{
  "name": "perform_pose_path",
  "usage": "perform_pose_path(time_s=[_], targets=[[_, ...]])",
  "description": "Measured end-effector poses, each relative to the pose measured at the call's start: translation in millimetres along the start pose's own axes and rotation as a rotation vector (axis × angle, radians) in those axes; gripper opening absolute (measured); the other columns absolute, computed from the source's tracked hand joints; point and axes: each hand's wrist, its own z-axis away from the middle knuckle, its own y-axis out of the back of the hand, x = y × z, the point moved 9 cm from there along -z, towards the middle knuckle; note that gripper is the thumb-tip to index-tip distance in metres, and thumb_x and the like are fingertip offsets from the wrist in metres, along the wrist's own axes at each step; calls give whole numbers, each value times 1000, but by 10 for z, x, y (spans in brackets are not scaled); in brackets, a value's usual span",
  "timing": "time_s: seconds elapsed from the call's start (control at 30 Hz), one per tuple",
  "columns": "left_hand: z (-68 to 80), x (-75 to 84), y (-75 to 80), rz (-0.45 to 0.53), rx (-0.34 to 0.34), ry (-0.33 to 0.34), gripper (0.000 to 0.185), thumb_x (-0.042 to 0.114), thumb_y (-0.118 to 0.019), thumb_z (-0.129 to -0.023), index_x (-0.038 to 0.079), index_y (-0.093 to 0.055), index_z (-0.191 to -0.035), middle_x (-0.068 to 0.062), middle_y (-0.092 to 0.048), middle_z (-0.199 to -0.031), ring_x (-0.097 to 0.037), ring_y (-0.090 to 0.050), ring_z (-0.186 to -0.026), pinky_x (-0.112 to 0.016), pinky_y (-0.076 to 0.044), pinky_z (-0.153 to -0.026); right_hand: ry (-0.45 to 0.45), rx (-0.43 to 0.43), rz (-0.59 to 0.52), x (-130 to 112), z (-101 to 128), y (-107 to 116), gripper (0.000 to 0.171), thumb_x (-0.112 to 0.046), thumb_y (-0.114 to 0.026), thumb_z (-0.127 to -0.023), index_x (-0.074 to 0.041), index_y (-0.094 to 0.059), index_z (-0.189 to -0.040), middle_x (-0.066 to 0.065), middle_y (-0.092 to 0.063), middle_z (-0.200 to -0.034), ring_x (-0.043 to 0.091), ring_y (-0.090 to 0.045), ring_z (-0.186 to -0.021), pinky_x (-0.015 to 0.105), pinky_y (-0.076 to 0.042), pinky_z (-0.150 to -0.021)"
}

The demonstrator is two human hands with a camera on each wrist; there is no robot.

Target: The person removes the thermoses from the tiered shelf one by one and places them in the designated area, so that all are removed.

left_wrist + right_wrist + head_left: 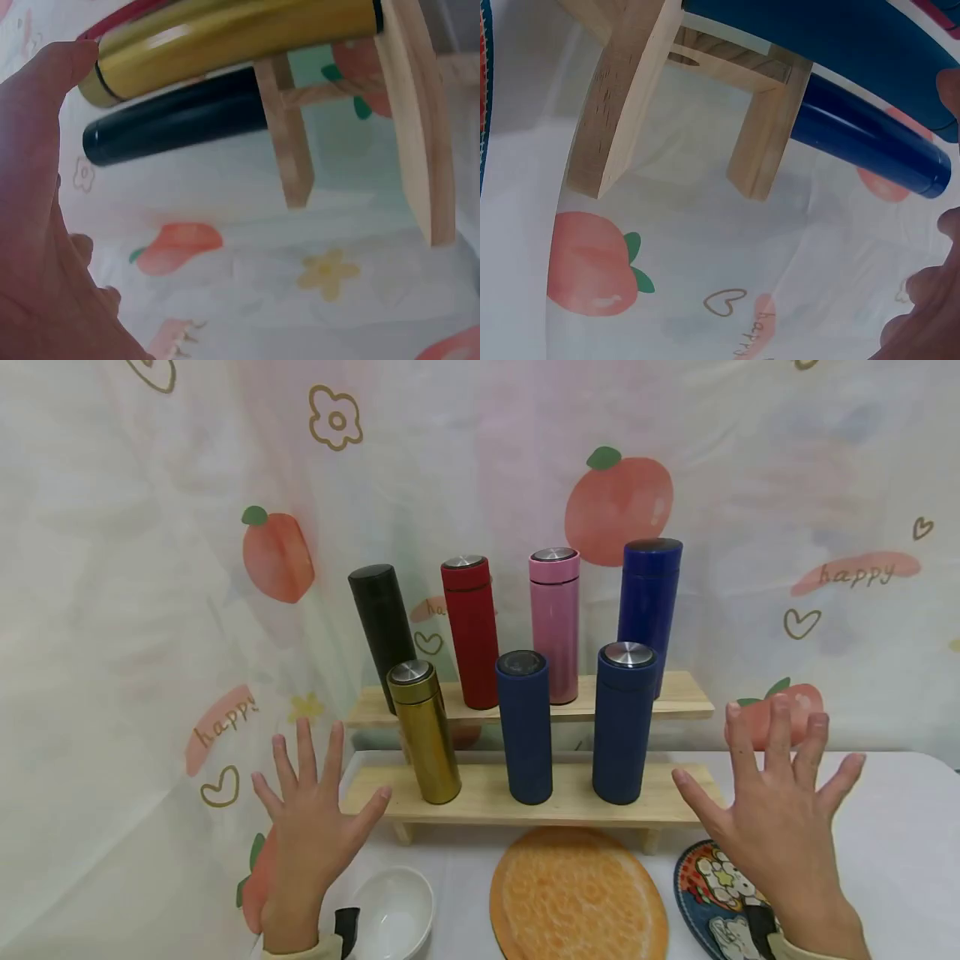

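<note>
Both hands are raised with fingers spread and hold nothing. My left hand (311, 814) hovers left of the gold flask (424, 732) on the lower shelf (480, 797) of a two-step wooden rack. My right hand (772, 797) hovers right of the dark blue flask (624, 722) with a silver lid. A second dark blue flask (524, 727) stands between them. On the upper shelf (686, 697) stand black (381, 622), red (470, 631), pink (555, 622) and blue (649, 602) flasks. The left wrist view shows the gold flask (225, 37) and black flask (176, 124).
A white bowl (393, 914), an orange round mat (577, 897) and a patterned plate (720, 897) lie on the white table in front of the rack. A peach-print curtain (150, 610) hangs behind and to the left.
</note>
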Motion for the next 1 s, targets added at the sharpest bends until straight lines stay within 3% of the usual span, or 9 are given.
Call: perform_pose_path(time_s=[0.1, 0.23, 0.43, 0.83, 1.0], targets=[[-38, -168, 68, 8, -22, 29, 101, 57, -69, -94, 22, -19, -174, -19, -1, -179, -56, 3, -159, -88, 6, -109, 11, 11, -14, -37, -5, 4, 112, -93, -29, -93, -15, -21, -172, 17, 10, -178, 44, 20, -160, 87, 15, -106], [-85, -476, 73, 10, -78, 65, 101, 51, -73, -95, 17, -20, -173, -22, -2, -178, -58, 0, -158, -88, 5, -110, 7, -5, -43, -73, -37, 3, 105, -86, -36, -97, -15, -18, -173, 14, 12, -178, 43, 20, -160, 86, 17, -107], [-94, -861, -304, -5, -275, 81, 101, 54, -70, -98, 20, -14, -174, -21, 1, -178, -59, -1, -156, -89, 2, -108, -19, -38, -104, -69, -41, 18, 102, -75, -48, -101, -13, -14, -173, 11, 19, -177, 42, 24, -159, 82, 20, -109], [228, -961, -1069, 46, -540, 126, 99, 69, -62, -98, 21, -19, -173, -19, -6, -178, -61, -8, -156, -88, -3, -111, -95, -60, -209, -67, 5, 17, 99, -54, -63, -103, -8, -10, -173, 18, 14, -177, 43, 22, -159, 77, 20, -114], [264, -977, -1304, 43, -609, 135, 100, 71, -61, -98, 17, -21, -173, -19, -8, -178, -62, -10, -155, -87, -5, -112, -129, -64, -389, -86, -51, 31, 92, -37, -64, -105, -6, -10, -172, 26, 4, -177, 46, 17, -160, 75, 18, -117]])
